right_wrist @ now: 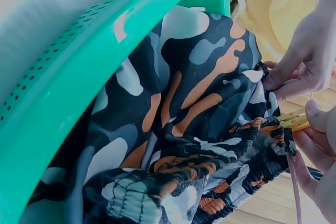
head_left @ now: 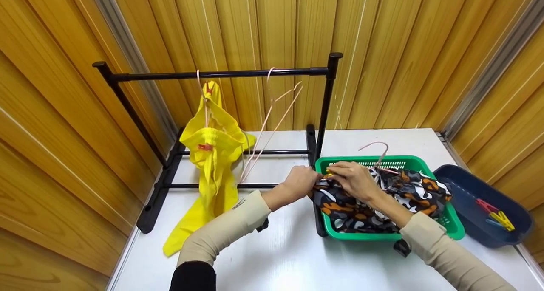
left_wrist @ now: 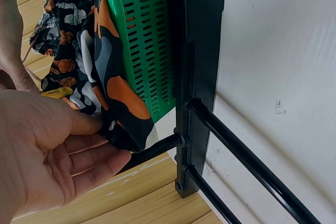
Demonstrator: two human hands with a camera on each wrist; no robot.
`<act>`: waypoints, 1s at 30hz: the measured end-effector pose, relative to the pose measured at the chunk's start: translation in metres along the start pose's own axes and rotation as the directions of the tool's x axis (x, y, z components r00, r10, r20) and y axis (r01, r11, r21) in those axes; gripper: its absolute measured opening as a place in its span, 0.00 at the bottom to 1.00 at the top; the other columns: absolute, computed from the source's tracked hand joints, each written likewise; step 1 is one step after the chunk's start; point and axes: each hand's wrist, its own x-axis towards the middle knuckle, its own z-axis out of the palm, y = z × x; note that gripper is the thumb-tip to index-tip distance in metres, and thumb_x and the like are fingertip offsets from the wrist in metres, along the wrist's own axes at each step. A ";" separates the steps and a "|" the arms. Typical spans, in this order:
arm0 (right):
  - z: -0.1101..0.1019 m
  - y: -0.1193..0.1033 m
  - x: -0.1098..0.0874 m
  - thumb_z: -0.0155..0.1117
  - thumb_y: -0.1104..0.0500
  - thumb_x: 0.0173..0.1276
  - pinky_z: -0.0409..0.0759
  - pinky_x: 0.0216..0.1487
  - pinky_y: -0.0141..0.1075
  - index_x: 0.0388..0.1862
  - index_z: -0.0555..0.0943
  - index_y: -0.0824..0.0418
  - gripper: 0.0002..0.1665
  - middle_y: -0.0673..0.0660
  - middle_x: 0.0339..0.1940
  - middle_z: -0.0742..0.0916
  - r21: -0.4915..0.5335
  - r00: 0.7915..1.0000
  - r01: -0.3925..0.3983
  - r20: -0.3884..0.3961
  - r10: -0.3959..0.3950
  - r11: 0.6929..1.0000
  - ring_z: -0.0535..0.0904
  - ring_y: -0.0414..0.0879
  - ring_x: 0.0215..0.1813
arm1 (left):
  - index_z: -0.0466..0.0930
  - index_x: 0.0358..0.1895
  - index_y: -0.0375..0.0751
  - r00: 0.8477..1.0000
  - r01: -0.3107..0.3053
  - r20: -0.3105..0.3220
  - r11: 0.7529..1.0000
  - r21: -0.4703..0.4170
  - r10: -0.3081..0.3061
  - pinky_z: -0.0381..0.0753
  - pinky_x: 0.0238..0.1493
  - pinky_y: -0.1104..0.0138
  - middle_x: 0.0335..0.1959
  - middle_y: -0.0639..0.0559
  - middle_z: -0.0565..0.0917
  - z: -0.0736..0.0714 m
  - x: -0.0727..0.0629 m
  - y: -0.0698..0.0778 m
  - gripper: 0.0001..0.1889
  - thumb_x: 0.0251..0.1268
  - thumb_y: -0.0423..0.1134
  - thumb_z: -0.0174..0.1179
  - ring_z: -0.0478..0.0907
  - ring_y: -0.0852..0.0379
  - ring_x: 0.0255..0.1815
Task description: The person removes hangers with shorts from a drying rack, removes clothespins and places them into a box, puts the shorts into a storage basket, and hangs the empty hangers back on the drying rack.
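Note:
A black, orange and white patterned garment with a gathered elastic waistband (right_wrist: pixel 210 82) lies bunched in a green basket (head_left: pixel 393 236). My left hand (head_left: pixel 301 181) pinches the cloth at its left end, thumb on top and fingers beneath. Close beside it, my right hand (head_left: pixel 355 180) pinches a yellow clothespin (right_wrist: pixel 294 120) at the waistband's edge. A pink wire hanger (head_left: pixel 378 148) runs along the waistband, its hook standing up over the basket's back rim.
Left of the basket stands a black rack (head_left: pixel 221 74) with yellow clothing (head_left: pixel 212 155) clipped to a hanger and a bare pink hanger (head_left: pixel 272 108). A dark blue tray (head_left: pixel 463 185) at right holds red, yellow and blue clothespins (head_left: pixel 501 218).

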 end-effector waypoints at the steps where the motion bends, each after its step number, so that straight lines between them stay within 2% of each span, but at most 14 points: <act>1: -0.001 0.000 0.000 0.78 0.70 0.54 0.87 0.39 0.45 0.44 0.90 0.66 0.16 0.60 0.40 0.92 0.012 1.000 -0.008 -0.014 0.008 1.000 0.88 0.54 0.39 | 0.89 0.41 0.56 1.000 0.001 -0.005 1.000 0.001 -0.001 0.88 0.33 0.62 0.35 0.55 0.91 0.000 0.000 0.000 0.17 0.46 0.47 0.82 0.88 0.56 0.35; 6: -0.005 -0.002 0.001 0.76 0.72 0.55 0.87 0.38 0.38 0.44 0.90 0.68 0.15 0.61 0.39 0.92 0.078 0.997 -0.054 -0.043 0.057 0.996 0.90 0.53 0.37 | 0.89 0.41 0.57 1.000 0.005 -0.008 1.000 0.020 -0.005 0.88 0.32 0.62 0.35 0.55 0.91 0.000 0.003 0.002 0.19 0.42 0.48 0.83 0.88 0.56 0.35; 10: -0.007 -0.003 -0.001 0.75 0.73 0.55 0.87 0.40 0.34 0.44 0.90 0.68 0.15 0.62 0.39 0.92 0.118 0.996 -0.077 -0.028 0.081 0.990 0.90 0.53 0.38 | 0.89 0.44 0.57 1.000 -0.010 0.016 1.000 0.016 0.010 0.88 0.33 0.63 0.36 0.55 0.91 0.000 0.002 0.002 0.18 0.48 0.47 0.81 0.88 0.56 0.35; 12: -0.006 -0.004 -0.001 0.76 0.73 0.55 0.87 0.41 0.36 0.43 0.90 0.68 0.15 0.62 0.40 0.92 0.117 0.996 -0.078 -0.027 0.081 0.990 0.90 0.53 0.39 | 0.89 0.44 0.57 1.000 -0.011 0.022 1.000 0.013 0.011 0.88 0.33 0.63 0.36 0.55 0.91 0.000 0.001 0.001 0.16 0.51 0.46 0.79 0.87 0.56 0.35; 19: 0.001 -0.006 0.001 0.76 0.71 0.55 0.86 0.44 0.42 0.44 0.90 0.67 0.15 0.62 0.42 0.92 0.095 0.997 -0.050 -0.059 0.056 0.994 0.89 0.54 0.41 | 0.89 0.41 0.59 1.000 0.020 0.001 1.000 0.014 -0.020 0.87 0.32 0.62 0.34 0.56 0.91 0.000 -0.003 -0.006 0.19 0.42 0.48 0.82 0.87 0.56 0.34; 25: 0.002 -0.005 -0.005 0.76 0.72 0.55 0.84 0.50 0.34 0.44 0.90 0.66 0.16 0.62 0.43 0.92 0.075 0.994 -0.016 -0.110 0.024 0.997 0.90 0.54 0.43 | 0.88 0.40 0.59 0.999 -0.003 -0.044 1.000 0.025 0.004 0.87 0.30 0.62 0.33 0.56 0.91 0.001 -0.003 -0.003 0.15 0.46 0.45 0.80 0.87 0.56 0.32; 30: 0.002 -0.004 -0.009 0.76 0.75 0.51 0.82 0.51 0.34 0.45 0.90 0.66 0.20 0.61 0.43 0.92 0.039 0.982 0.061 -0.180 -0.053 0.997 0.90 0.55 0.42 | 0.88 0.40 0.59 0.998 -0.009 -0.055 0.999 0.036 0.011 0.87 0.29 0.62 0.33 0.56 0.91 0.001 0.000 0.001 0.14 0.48 0.44 0.79 0.87 0.56 0.31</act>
